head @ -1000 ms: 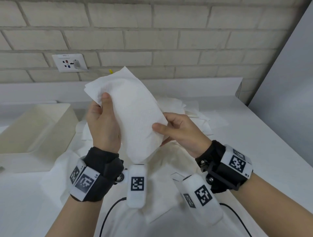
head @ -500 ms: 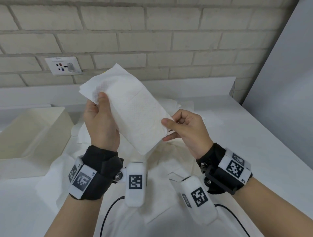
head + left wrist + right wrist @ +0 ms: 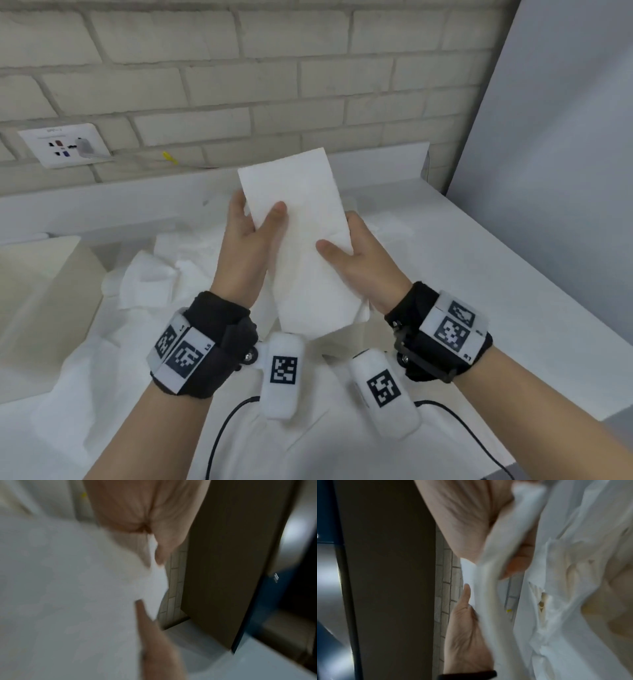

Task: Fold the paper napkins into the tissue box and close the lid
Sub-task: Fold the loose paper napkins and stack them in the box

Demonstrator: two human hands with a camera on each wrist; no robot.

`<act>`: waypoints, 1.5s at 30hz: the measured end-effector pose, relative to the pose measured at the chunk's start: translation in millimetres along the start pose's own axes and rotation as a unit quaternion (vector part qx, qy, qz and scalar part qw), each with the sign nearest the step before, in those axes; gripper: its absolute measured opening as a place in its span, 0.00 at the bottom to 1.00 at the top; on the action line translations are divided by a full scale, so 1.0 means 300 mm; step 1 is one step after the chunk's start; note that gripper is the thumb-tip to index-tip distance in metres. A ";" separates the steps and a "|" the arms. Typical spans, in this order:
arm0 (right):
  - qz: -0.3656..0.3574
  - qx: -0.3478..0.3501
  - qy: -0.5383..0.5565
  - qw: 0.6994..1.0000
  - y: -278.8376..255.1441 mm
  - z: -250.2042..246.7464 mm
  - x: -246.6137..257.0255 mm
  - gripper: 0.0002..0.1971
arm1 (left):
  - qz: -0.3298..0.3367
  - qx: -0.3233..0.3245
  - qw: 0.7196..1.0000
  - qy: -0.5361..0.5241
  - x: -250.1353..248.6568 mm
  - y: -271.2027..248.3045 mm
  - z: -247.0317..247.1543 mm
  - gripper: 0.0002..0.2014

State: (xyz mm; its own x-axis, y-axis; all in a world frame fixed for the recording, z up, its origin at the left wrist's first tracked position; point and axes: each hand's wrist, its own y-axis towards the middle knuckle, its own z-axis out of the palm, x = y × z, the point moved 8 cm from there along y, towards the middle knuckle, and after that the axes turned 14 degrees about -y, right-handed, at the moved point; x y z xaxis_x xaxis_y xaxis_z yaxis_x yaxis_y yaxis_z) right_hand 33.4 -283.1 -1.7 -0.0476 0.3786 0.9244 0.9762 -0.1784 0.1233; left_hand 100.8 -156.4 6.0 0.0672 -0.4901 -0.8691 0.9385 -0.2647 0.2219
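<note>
Since the earlier frame the folded napkin [image 3: 301, 246] had swung upright toward twelve o'clock; the left hand [image 3: 250, 246] and right hand [image 3: 359, 260] pinched its edges to keep it flat, tissue box [image 3: 41, 308] at nine o'clock.

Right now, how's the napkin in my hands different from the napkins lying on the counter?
The held napkin is a flat, narrow folded rectangle; the loose napkins are spread open and rumpled. The held napkin is lifted upright between the left hand and right hand; the loose napkins lie on the counter. Both are plain white paper.
</note>
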 end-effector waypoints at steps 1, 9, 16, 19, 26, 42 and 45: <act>0.004 -0.001 -0.006 1.000 -0.007 -0.007 -0.012 0.11 | -0.037 0.031 0.999 0.009 0.024 -0.001 0.010 0.28; -0.024 -0.139 -0.125 0.982 -0.069 -0.151 -0.090 0.17 | -0.195 0.195 0.944 0.180 0.221 -0.041 0.161 0.37; -0.017 -0.084 -0.289 0.954 -0.124 -0.295 -0.210 0.25 | -0.152 0.216 0.942 0.209 0.362 -0.031 0.376 0.24; 0.034 -0.037 -0.321 0.946 -0.139 -0.352 -0.277 0.33 | -0.134 0.193 0.949 0.212 0.416 -0.010 0.446 0.17; 0.019 -0.276 -0.186 0.943 -0.120 -0.538 -0.285 0.39 | -0.105 0.256 0.943 0.183 0.503 -0.002 0.628 0.20; 0.141 -0.197 -0.137 0.960 -0.102 -0.530 -0.434 0.14 | -0.183 0.271 0.931 0.162 0.638 0.000 0.627 0.18; 0.153 -0.195 -0.152 0.957 -0.117 -0.543 -0.444 0.15 | -0.181 0.274 0.929 0.169 0.647 0.001 0.623 0.15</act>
State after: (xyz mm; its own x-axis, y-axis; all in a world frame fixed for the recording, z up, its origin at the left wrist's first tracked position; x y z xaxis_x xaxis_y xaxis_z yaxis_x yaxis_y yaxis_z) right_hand -28.9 -475.2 -70.2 0.3487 0.4904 0.7987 0.7787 -0.6258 0.0442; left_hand 50.9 -406.9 -79.9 -0.0296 -0.0224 -0.9993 0.6139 -0.7894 -0.0004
